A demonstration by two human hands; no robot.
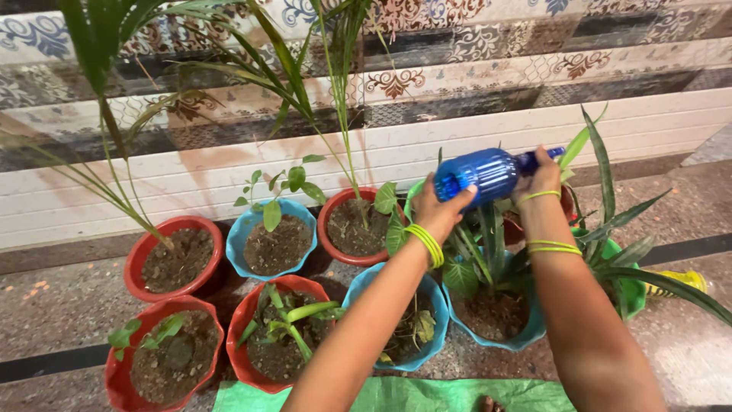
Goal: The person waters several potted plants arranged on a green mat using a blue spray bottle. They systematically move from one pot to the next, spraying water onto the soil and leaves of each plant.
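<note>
Head camera: gripping a blue plastic bottle (pixel 488 174) sideways with both hands. Left hand (pixel 436 214) wrapping closed around the base end, right hand (pixel 540 181) closing on the neck end. Hovering right under the grip, a leafy plant in a blue pot (pixel 499 336). Sitting left of the grip, red pots (pixel 177 259) of soil. Lying nearest, below the forearms, a green sheet (pixel 412 395).
</note>
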